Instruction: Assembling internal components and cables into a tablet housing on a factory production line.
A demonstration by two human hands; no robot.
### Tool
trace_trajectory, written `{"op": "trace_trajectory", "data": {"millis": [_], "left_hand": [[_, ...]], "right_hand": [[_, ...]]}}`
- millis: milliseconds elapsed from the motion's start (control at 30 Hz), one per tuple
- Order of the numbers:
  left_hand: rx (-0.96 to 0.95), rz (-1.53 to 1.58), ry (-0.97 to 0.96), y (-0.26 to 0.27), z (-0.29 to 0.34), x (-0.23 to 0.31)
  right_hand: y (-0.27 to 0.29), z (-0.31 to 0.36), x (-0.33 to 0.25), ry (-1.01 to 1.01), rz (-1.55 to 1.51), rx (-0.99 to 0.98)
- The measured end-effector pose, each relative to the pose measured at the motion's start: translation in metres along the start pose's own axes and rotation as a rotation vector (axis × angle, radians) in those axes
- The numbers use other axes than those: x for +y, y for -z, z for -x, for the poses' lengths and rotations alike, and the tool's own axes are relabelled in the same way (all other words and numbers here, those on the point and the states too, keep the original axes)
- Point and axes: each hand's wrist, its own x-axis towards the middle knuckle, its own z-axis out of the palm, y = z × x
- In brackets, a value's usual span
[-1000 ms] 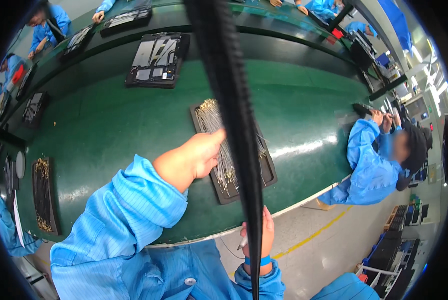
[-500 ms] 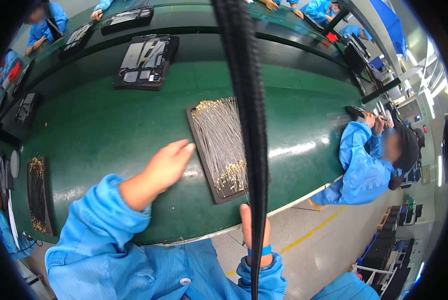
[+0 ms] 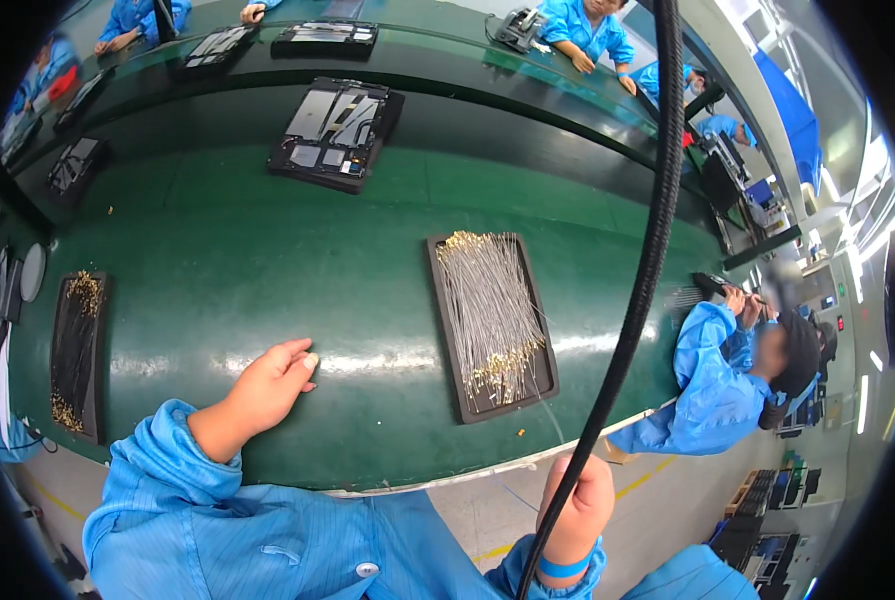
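Likely electronics factory — green conveyor belt (image 3: 268,250), blue-smocked workers (image 3: 713,375)

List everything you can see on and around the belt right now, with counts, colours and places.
wire tray: 1, black, filled with thin silvery gold-tipped wires, near edge, centre
second tray: 1, black, gold-tipped wires, far left
open device: 1, black with grey parts, far side, centre
more devices: several, black, on the far lane
conveyor belt: 1, green, across the view
black cable: 1, hangs from the top down to the right hand
seated co-worker: 1, blue coat, right of the belt
other workers: several, blue coats, far side
left hand: rests on the belt, holds nothing
right hand: fingers closed round the cable
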Motion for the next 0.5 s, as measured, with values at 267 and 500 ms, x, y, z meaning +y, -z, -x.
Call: {"op": "trace_trajectory", "data": {"millis": [267, 500], "left_hand": [[-0.066, -0.097, -0.096, 0.009, 0.014, -0.009], [-0.087, -0.082, -0.042, 0.032, 0.027, -0.016]], "right_hand": [[-0.079, -0.061, 0.022, -0.168, 0.103, -0.102], [-0.071, -0.082, 0.017, -0.124, 0.289, -0.076]]}}
